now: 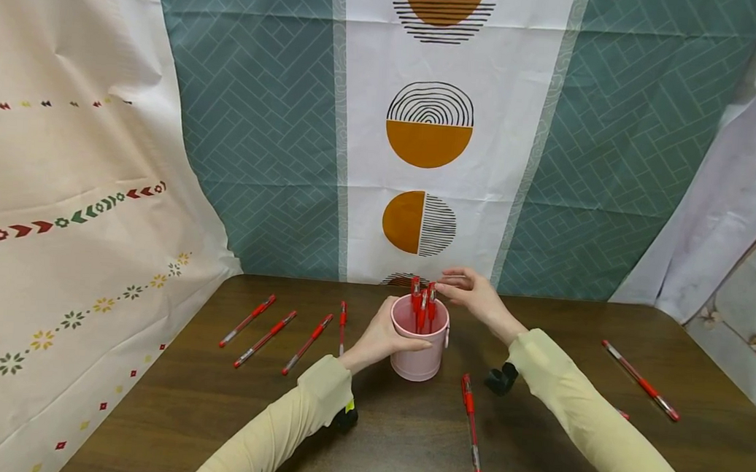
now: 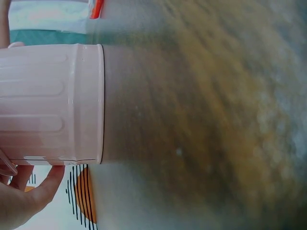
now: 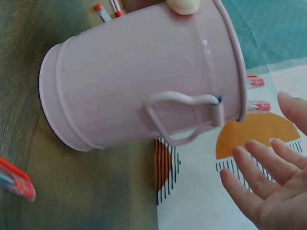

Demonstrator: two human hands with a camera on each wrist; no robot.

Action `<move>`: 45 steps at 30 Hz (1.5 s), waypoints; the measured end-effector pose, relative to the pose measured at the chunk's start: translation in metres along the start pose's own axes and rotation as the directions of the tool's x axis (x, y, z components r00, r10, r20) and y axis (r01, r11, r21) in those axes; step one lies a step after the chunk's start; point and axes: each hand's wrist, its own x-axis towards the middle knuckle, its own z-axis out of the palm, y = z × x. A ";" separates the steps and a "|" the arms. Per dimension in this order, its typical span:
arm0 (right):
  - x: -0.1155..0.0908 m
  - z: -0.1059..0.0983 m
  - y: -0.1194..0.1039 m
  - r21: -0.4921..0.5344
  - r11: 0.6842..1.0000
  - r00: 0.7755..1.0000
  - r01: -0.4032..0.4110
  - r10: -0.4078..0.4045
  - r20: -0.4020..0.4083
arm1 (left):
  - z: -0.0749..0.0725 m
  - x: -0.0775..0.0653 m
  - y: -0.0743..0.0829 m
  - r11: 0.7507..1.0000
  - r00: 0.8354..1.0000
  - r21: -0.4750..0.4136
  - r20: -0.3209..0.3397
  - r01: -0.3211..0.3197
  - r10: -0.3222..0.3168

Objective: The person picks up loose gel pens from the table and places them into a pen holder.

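Observation:
My left hand [image 1: 380,338] grips the side of a pink metal bucket [image 1: 417,359], its thumb lying across the front. Several red gel pens [image 1: 422,308] stand upright inside, their tops above the rim. Beside the pens and just over the right of the rim is my right hand [image 1: 472,297]. In the right wrist view the right hand [image 3: 268,184] has its fingers spread and holds nothing, apart from the pen tops [image 3: 259,106]. The bucket's small side handle [image 3: 180,103] faces that camera. From the left wrist, the bucket's wall [image 2: 48,105] fills the left edge.
On the brown wooden table [image 1: 403,442], several red pens [image 1: 265,339] lie to the left. One pen [image 1: 472,425] lies in front of the bucket, and another pen [image 1: 641,380] at the right. A patterned cloth [image 1: 281,112] hangs behind the table.

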 end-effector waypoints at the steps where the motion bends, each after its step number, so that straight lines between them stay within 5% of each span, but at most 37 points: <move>1: -0.001 -0.002 -0.001 -0.009 1.000 1.000 0.007 -0.007 -0.001 | 0.000 0.000 0.000 1.000 1.000 0.001 -0.001 0.001 -0.001; 11: -0.005 -0.024 -0.006 -0.030 0.999 0.999 0.017 -0.018 -0.034 | -0.001 -0.001 0.003 1.000 1.000 -0.015 0.008 0.022 -0.022; 19: -0.007 -0.039 -0.004 -0.048 0.999 0.999 0.003 -0.006 -0.054 | -0.007 -0.012 0.033 0.999 0.999 -0.052 0.036 0.007 -0.005; 28: -0.016 -0.058 0.002 -0.107 0.994 0.998 -0.014 0.007 -0.059 | -0.008 -0.014 0.038 0.999 0.999 -0.037 0.040 0.017 -0.016; 35: -0.028 -0.076 0.009 -0.141 0.988 0.997 -0.061 0.055 -0.047 | -0.007 -0.012 0.033 0.999 0.999 -0.046 0.039 -0.005 0.007; 45: -0.048 -0.106 0.024 -0.229 0.969 0.995 -0.096 0.093 -0.023 | 0.000 -0.001 0.000 1.000 1.000 -0.012 0.007 0.011 -0.011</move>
